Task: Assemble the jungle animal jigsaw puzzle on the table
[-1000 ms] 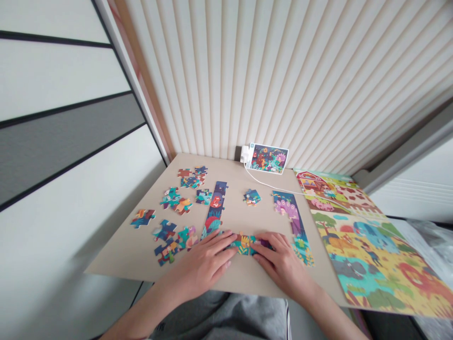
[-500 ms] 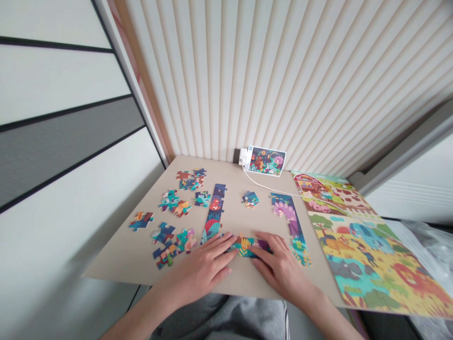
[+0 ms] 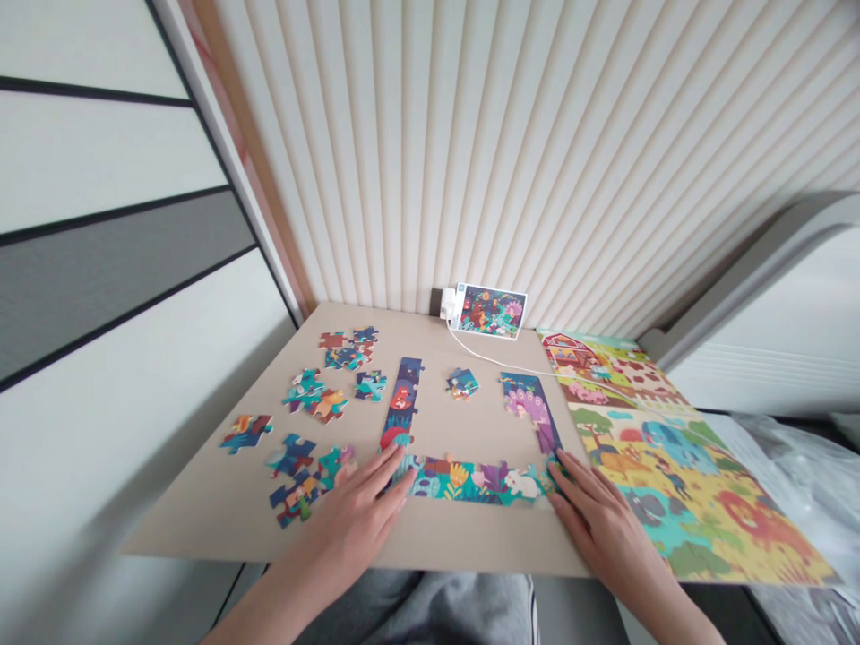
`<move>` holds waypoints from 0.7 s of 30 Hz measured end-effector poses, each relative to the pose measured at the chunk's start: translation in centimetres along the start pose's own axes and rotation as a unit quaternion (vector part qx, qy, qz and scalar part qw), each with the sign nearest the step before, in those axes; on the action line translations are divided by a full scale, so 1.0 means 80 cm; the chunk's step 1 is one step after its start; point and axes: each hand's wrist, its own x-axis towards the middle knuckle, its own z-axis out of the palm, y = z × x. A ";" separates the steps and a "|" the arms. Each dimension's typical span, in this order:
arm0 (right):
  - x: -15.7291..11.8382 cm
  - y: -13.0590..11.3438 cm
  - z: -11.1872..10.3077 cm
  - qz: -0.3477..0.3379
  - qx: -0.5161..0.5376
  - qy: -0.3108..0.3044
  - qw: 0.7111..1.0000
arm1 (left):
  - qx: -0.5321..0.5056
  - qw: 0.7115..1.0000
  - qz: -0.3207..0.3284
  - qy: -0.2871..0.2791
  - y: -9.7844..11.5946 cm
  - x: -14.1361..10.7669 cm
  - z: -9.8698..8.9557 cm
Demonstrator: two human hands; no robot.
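The left hand [image 3: 353, 520] lies with its fingers [image 3: 386, 475] spread, tips against the left end of a long horizontal strip of joined teal-and-yellow cardboard jigsaw pieces [image 3: 477, 484] on the beige worktop [image 3: 457, 537]. The right hand [image 3: 601, 528] spreads its fingers at the strip's right end, pinching nothing. A dark blue vertical jigsaw strip [image 3: 403, 403] and a purple peacock jigsaw strip [image 3: 528, 408] extend far from its ends; loose multicoloured jigsaw pieces [image 3: 302, 484] lie left, and a bright farm-animal puzzle sheet [image 3: 672, 457] lies right.

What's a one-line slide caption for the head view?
Left hand and right hand flank a jigsaw strip on a beige board.
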 end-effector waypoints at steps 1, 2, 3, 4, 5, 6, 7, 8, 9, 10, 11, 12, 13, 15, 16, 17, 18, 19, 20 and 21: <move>-0.001 0.002 0.000 -0.003 -0.002 -0.003 1.000 | 0.001 1.000 0.004 -0.001 0.001 0.000 0.001; -0.003 0.004 -0.001 -0.006 -0.003 -0.006 1.000 | -0.001 1.000 0.007 -0.001 0.003 0.000 0.001; -0.004 0.006 -0.002 -0.008 -0.001 -0.009 1.000 | -0.005 1.000 0.011 0.002 0.004 0.000 0.001; -0.004 0.008 -0.004 -0.009 0.001 -0.011 1.000 | -0.011 1.000 0.014 0.007 0.006 -0.001 0.000; -0.005 0.011 -0.007 -0.011 0.002 -0.012 1.000 | -0.017 1.000 0.018 0.011 0.007 -0.001 -0.002; -0.004 0.013 -0.010 -0.013 0.003 -0.011 1.000 | -0.022 0.999 0.021 0.012 0.009 -0.001 -0.005; -0.001 0.015 -0.015 -0.015 0.004 -0.009 1.000 | -0.026 0.999 0.025 0.010 0.010 -0.001 -0.009; 0.004 0.016 -0.020 -0.016 0.006 -0.006 1.000 | -0.030 0.999 0.027 0.006 0.011 0.001 -0.015; 0.011 0.016 -0.026 -0.016 0.010 -0.001 1.000 | -0.033 0.999 0.026 0.002 0.011 0.004 -0.022; 0.022 0.015 -0.032 -0.014 0.016 0.000 1.000 | -0.037 0.999 0.024 0.000 0.010 0.009 -0.029; 0.036 0.013 -0.038 -0.012 0.026 0.001 1.000 | -0.040 0.999 0.022 0.000 0.008 0.017 -0.035; 0.053 0.010 -0.043 -0.014 0.037 0.000 0.999 | -0.042 0.999 0.022 0.003 0.004 0.028 -0.041; 0.073 0.006 -0.046 -0.021 0.047 -0.010 0.999 | -0.043 0.999 0.027 0.008 -0.001 0.043 -0.045; 0.119 -0.003 -0.046 -0.036 0.062 -0.020 0.997 | -0.030 0.999 0.044 0.006 -0.016 0.081 -0.046; 0.144 -0.007 -0.042 -0.048 0.069 -0.025 0.996 | -0.015 0.999 0.046 -0.001 -0.025 0.103 -0.043; 0.168 -0.012 -0.037 -0.060 0.077 -0.034 0.995 | 0.001 0.999 0.043 -0.007 -0.034 0.125 -0.037; 0.192 -0.017 -0.030 -0.067 0.082 -0.037 0.994 | 0.011 0.999 0.038 -0.012 -0.043 0.147 -0.030; 0.214 -0.021 -0.022 -0.070 0.090 -0.037 0.993 | 0.020 0.999 0.024 -0.017 -0.053 0.166 -0.022; 0.233 -0.024 -0.013 -0.079 0.101 -0.039 0.991 | 0.025 0.999 0.010 -0.023 -0.061 0.182 -0.013; 0.250 -0.026 -0.003 -0.090 0.116 -0.043 0.988 | 0.029 0.999 -0.003 -0.023 -0.068 0.194 -0.004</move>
